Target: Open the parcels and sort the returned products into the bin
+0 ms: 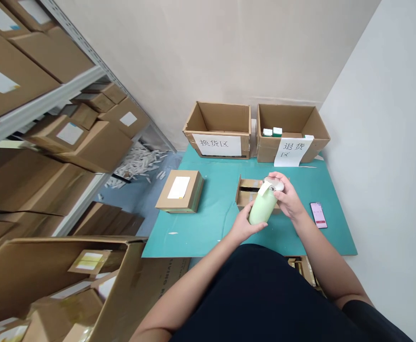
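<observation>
1. Pale green bottle (264,207): held over a small opened carton (246,192) on the teal-topped bench (208,237); a paper strip (265,188) is attached near its cap (274,184).
2. Left hand (245,225): closed around the bottle's lower end.
3. Right hand (282,194): gripping the capped end.
4. Smartphone (318,215): laid on the bench, beside the right hand.
5. Closed carton (179,191): white-labelled, placed well left.
6. Two open cartons (218,121) (289,121): stood at the far edge, with paper signs; small green-and-white boxes (272,131) are seen in the right one.
</observation>
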A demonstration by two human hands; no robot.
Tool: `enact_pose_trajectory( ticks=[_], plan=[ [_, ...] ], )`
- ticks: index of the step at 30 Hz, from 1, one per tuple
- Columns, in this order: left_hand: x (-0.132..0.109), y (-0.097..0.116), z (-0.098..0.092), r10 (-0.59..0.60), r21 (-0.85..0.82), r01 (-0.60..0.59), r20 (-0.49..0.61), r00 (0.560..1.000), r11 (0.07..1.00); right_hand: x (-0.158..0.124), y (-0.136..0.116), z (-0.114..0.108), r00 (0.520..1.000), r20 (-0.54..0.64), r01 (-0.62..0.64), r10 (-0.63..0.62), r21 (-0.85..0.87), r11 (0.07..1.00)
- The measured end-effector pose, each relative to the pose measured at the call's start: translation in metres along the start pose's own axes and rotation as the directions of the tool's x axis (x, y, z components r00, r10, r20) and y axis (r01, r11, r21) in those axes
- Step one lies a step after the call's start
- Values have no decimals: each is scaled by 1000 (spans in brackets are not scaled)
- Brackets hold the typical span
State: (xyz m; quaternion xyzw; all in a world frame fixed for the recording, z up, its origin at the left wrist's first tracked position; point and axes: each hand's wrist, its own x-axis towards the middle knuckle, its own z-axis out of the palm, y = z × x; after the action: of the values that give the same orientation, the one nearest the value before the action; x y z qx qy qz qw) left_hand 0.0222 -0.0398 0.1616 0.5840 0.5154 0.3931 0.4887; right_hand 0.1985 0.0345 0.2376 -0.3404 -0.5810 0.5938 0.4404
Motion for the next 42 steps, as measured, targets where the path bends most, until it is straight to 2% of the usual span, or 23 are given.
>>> enact_pose_trajectory(
  ticks=[4, 8, 10, 11, 13, 17, 19, 21, 23, 25, 28, 30, 31, 33, 35, 37, 38, 39, 40, 41, 42],
  plan=[
    [-1, 1, -2, -22, -292, 47, 87, 996, 955, 4, 0, -3, 999, 0, -37, 37, 75, 996],
    [-3, 6, -3, -31, -563, 189, 278, 960, 804, 6, 0, 2, 996, 73, -76, 53, 367, 927],
    [-4, 7, -2, 8, -625, 221, 342, 940, 748, 6, 1, 6, 994, 93, -99, 62, 470, 877],
    [-4, 7, -2, 27, -623, 215, 355, 934, 752, 5, 2, 8, 993, 86, -108, 75, 492, 864],
    [-5, 5, 0, 44, -555, 154, 326, 945, 817, 4, 5, 12, 993, 35, -114, 110, 494, 862],
    [-7, 0, 5, 15, -271, 13, 101, 995, 963, 2, 12, 20, 962, -219, -61, 163, 410, 910],
    [-8, -1, 7, 7, -195, -2, 29, 1000, 981, 1, 13, 22, 928, -338, -23, 159, 373, 928],
    [-7, -1, 6, 9, -241, -4, 17, 1000, 971, -1, 14, 21, 917, -367, -15, 153, 353, 935],
    [-6, 0, 1, 7, -372, 19, 69, 998, 928, -3, 12, 17, 933, -321, -44, 163, 348, 936],
    [-6, 1, -6, -4, -514, 102, 189, 982, 852, -4, 11, 12, 957, -225, -94, 185, 364, 927],
    [-9, 4, -13, -12, -639, 291, 403, 915, 712, -5, 10, 6, 980, -30, -165, 198, 438, 884],
    [-11, 6, -12, -4, -655, 350, 468, 884, 670, -4, 12, 7, 983, 34, -175, 183, 493, 852],
    [-11, 6, -11, -5, -646, 339, 461, 888, 684, -3, 13, 9, 984, 27, -166, 177, 516, 840],
    [-9, 5, -6, -30, -571, 246, 360, 932, 783, -2, 16, 13, 982, -52, -124, 180, 541, 832],
    [-7, 3, -2, -73, -403, 134, 162, 984, 905, -1, 17, 17, 967, -168, -74, 193, 537, 840],
    [-5, 2, 0, -98, -240, 88, -29, 995, 967, -1, 16, 18, 946, -253, -41, 201, 524, 851],
    [-5, 3, -1, -105, -220, 86, -75, 992, 972, -1, 14, 18, 942, -268, -35, 201, 520, 854],
    [-5, 3, -2, -113, -257, 94, -63, 992, 962, -1, 12, 17, 946, -256, -40, 199, 518, 854],
    [-6, 5, -4, -120, -341, 117, 14, 993, 933, -1, 9, 15, 957, -214, -57, 194, 519, 853],
    [-7, 6, -6, -115, -450, 165, 138, 984, 878, -2, 7, 13, 971, -154, -78, 184, 521, 850],
    [-9, 8, -7, -90, -554, 236, 278, 956, 799, -2, 4, 11, 982, -88, -96, 166, 522, 847]
  ],
)
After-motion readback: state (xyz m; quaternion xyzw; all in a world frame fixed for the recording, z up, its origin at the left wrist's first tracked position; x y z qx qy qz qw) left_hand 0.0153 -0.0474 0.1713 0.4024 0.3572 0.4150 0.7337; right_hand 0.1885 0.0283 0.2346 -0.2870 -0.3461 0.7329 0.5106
